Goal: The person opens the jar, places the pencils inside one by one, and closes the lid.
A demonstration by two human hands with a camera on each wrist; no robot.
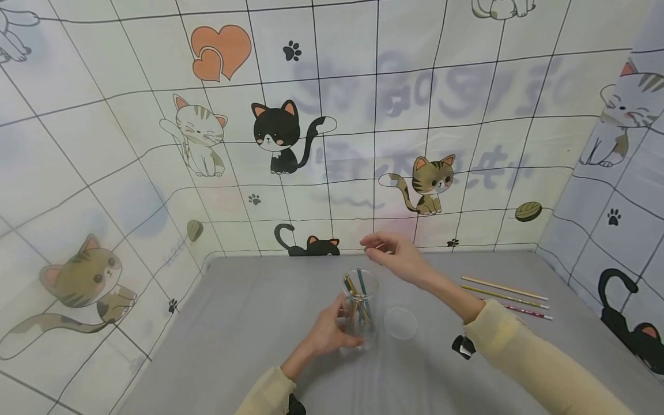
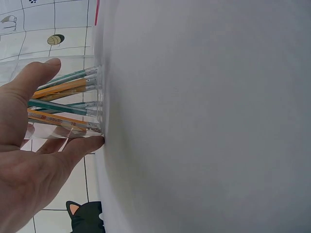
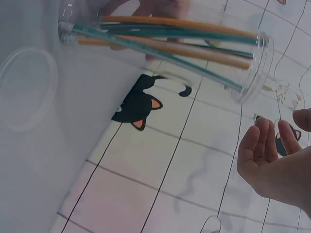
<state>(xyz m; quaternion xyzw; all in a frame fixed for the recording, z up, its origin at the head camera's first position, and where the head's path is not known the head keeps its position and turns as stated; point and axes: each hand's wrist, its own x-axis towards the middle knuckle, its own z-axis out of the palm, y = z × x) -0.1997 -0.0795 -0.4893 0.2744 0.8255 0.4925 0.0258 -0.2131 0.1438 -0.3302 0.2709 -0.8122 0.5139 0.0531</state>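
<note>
A clear plastic jar (image 1: 367,337) stands upright on the grey table, with several orange and green pencils (image 3: 175,36) inside it. My left hand (image 1: 325,329) grips the jar from its left side, fingers and thumb curled round the lower wall, as the left wrist view also shows. Up and to the right of the jar's mouth, my right hand (image 1: 396,256) hovers in the air with loosely bent fingers and nothing in them. In the right wrist view that hand (image 3: 277,165) is apart from the jar's rim.
A round translucent lid (image 1: 401,323) lies on the table just right of the jar. Farther right, several slender pencils (image 1: 505,296) lie side by side, partly behind the right forearm. Cat-print cloth walls (image 1: 353,196) border the grey tabletop (image 1: 244,323) at the back and sides.
</note>
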